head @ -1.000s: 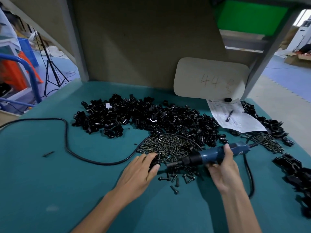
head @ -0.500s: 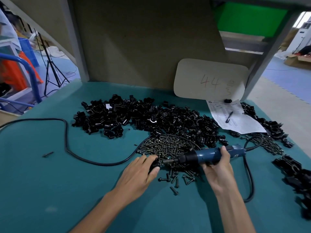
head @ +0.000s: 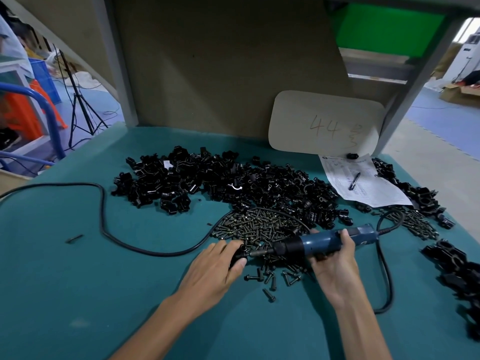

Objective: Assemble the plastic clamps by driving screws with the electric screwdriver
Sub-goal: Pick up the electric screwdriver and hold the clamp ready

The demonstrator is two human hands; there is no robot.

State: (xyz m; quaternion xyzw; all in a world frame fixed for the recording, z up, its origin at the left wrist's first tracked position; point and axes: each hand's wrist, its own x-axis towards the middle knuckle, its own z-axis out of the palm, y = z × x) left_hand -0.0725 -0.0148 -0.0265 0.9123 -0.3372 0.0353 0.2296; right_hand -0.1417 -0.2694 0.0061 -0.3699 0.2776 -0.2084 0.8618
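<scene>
Lower centre of frame: right hand (head: pixel 335 266) is clenched round the blue cylindrical electric screwdriver (head: pixel 328 241), which lies near-horizontal with its bit pointing left. Left hand (head: pixel 217 266) holds a small black plastic clamp (head: pixel 238 254) down on the teal table (head: pixel 78 281), fingers curled over it; the bit tip is at the clamp. Heap of dark metal screws (head: pixel 259 226) lies just above both hands. Pile of loose black clamp parts (head: pixel 207 178) sits further up-frame.

Hands: two, left hand (head: pixel 217 268) and right hand (head: pixel 335 268). Screwdriver (head: pixel 324 241): one. Clamp (head: pixel 238 253) held in left hand: one. Loose clamps (head: pixel 233 183) past counting, in three heaps on the surface. Screws (head: pixel 259 226) past counting, two heaps. Paper sheet (head: pixel 374 190): one. Card (head: pixel 324 123): one. Stray dark piece (head: pixel 74 239) far left: one.
</scene>
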